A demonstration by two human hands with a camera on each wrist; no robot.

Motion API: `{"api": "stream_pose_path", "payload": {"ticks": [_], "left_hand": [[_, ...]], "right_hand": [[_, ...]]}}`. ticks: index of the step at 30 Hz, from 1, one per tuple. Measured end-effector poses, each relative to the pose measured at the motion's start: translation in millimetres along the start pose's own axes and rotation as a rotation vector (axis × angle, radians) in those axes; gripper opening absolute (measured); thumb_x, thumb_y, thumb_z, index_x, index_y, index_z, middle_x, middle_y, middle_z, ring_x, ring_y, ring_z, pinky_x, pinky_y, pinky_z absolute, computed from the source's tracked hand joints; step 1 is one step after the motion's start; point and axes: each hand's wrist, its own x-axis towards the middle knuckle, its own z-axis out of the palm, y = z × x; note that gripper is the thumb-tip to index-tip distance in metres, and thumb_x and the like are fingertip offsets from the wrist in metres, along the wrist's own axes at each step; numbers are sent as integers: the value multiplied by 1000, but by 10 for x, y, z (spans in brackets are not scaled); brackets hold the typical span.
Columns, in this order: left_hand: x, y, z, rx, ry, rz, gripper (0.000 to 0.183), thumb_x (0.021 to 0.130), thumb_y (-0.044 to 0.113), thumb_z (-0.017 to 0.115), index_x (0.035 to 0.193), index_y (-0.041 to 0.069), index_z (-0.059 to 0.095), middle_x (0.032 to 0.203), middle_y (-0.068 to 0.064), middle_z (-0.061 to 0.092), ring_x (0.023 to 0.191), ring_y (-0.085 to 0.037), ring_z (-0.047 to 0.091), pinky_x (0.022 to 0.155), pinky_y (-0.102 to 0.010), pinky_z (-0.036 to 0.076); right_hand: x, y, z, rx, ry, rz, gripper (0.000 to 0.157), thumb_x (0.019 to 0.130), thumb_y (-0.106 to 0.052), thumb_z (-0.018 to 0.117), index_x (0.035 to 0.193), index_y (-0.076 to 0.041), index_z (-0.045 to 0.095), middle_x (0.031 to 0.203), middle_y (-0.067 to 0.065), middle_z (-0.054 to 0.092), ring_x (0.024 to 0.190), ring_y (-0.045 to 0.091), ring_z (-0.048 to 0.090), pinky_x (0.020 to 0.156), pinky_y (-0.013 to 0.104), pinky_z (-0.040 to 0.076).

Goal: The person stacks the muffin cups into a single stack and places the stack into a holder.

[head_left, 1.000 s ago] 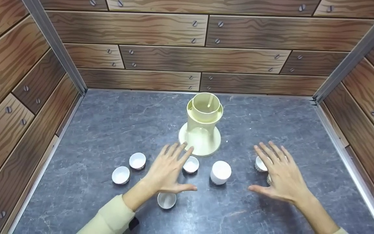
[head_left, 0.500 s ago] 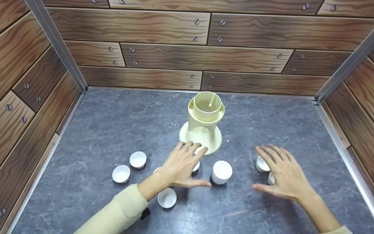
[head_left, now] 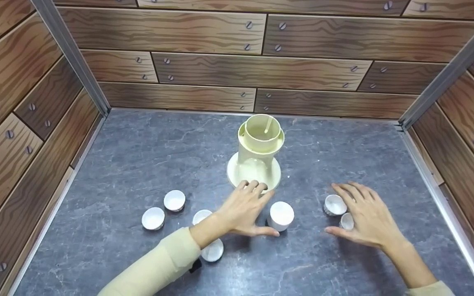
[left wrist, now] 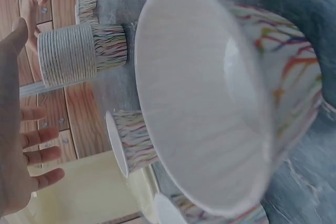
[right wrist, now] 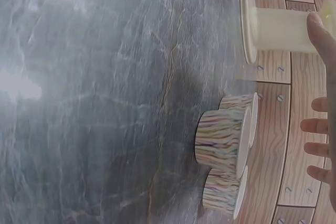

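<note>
My left hand [head_left: 243, 211] reaches over the middle of the table, its thumb and fingers spread just left of a stack of white paper baking cups [head_left: 281, 214]. In the left wrist view that stack [left wrist: 73, 53] shows many rims and a streaked, coloured bottom; the hand [left wrist: 18, 129] appears apart from it. My right hand [head_left: 370, 218], thumb spread from its fingers, hovers by loose baking cups [head_left: 335, 204]. The right wrist view shows three of these streaked cups [right wrist: 220, 137] grouped together below the hand [right wrist: 320, 129]. Neither hand holds anything.
A cream-coloured cylindrical holder [head_left: 257, 158] with a round base stands behind the stack. More loose baking cups [head_left: 153, 218] lie to the left, some partly hidden by the left arm. Wood-patterned walls [head_left: 204, 70] enclose the grey marbled tabletop [head_left: 159, 144].
My left hand has moved right, towards the stack of cups. My right hand has shifted slightly right, uncovering more of the cups beside it. The cups stay put.
</note>
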Motion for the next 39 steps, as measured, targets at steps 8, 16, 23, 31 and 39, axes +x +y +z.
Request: {"api": "stream_pose_path", "payload": {"ticks": [8, 16, 23, 31, 39], "left_hand": [[90, 53, 47, 12, -22, 23, 98, 83, 98, 37, 136, 18, 58, 120, 0, 61, 106, -18, 55, 88, -34, 47], [127, 76, 73, 4, 6, 38, 79, 86, 92, 45, 116, 20, 61, 109, 2, 61, 97, -18, 54, 81, -33, 45], [133, 110, 101, -2, -6, 57, 78, 87, 89, 49, 121, 20, 65, 112, 1, 64, 101, -19, 58, 82, -35, 48], [125, 129, 158, -11, 2, 51, 72, 91, 83, 50, 121, 20, 66, 112, 2, 66, 103, -19, 60, 82, -34, 49], [106, 145, 166, -33, 10, 51, 71, 94, 82, 47, 120, 18, 67, 111, 2, 67, 102, -18, 60, 82, -33, 49]], "right_hand": [[-23, 85, 17, -7, -24, 21, 111, 72, -86, 67, 151, -10, 54, 140, 15, 64, 129, 42, 57, 106, 62, 46], [-52, 126, 55, 9, -48, 55, 105, 71, -82, 72, 146, -10, 58, 136, 14, 66, 127, 42, 58, 106, 62, 45], [-69, 158, 105, 17, -73, 81, 102, 71, -81, 75, 144, -11, 60, 133, 14, 66, 125, 42, 59, 105, 62, 45], [-64, 172, 140, 4, -116, 114, 99, 73, -79, 75, 143, -11, 61, 132, 14, 66, 124, 43, 59, 105, 63, 45], [-35, 170, 168, -23, -143, 134, 90, 77, -80, 71, 134, -9, 65, 123, 15, 67, 119, 44, 62, 101, 63, 48]]}}
